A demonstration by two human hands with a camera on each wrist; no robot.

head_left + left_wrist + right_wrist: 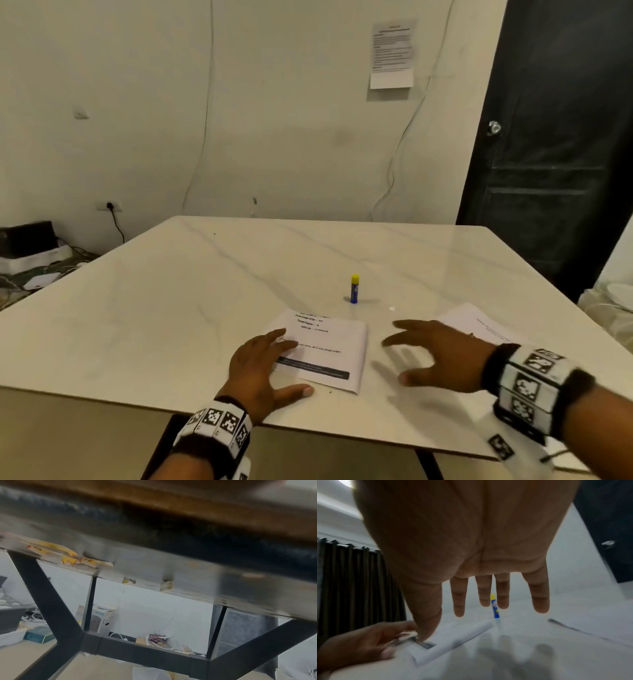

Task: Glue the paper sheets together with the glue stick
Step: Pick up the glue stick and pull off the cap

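Observation:
A blue glue stick with a yellow cap [355,288] [494,606] stands upright on the marble table [171,308], just beyond a folded printed sheet [325,349] [453,638]. My left hand [263,366] [359,645] rests flat on that sheet's left edge, fingers straight. A second sheet [479,323] [590,630] lies to the right. My right hand [442,353] [488,601] hovers above the table between the two sheets, fingers spread and empty, a short way in front of the glue stick. The left wrist view shows only the table's underside.
The table's near edge [239,407] runs under both wrists. A wall with cables and a taped notice [392,54] stands behind the table, a dark door [555,137] to the right. Boxes and clutter [30,260] sit on the floor at left.

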